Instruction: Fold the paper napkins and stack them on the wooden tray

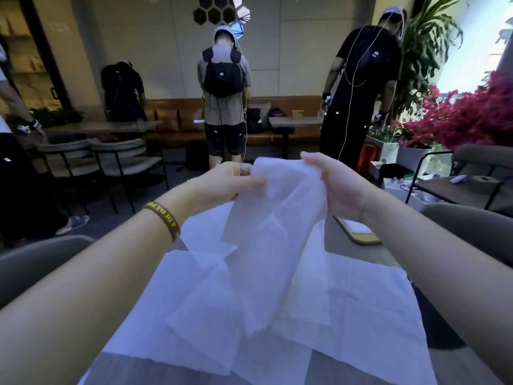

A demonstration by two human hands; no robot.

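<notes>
A thin white paper napkin (pixel 277 218) hangs unfolded in the air in front of me. My left hand (pixel 230 182) pinches its top left corner and my right hand (pixel 336 184) grips its top right edge. Below it, several more white napkins (pixel 361 295) lie spread and overlapping on the grey table (pixel 341 368). The wooden tray (pixel 361 240) sits at the far right of the table, partly hidden behind my right forearm, with a small folded white napkin (pixel 358 227) on it.
Grey chairs (pixel 122 159) stand to the left beyond the table. A dark chair (pixel 458 187) with small items on its seat is at the right, near pink flowers (pixel 472 118). Several people stand at tables farther back.
</notes>
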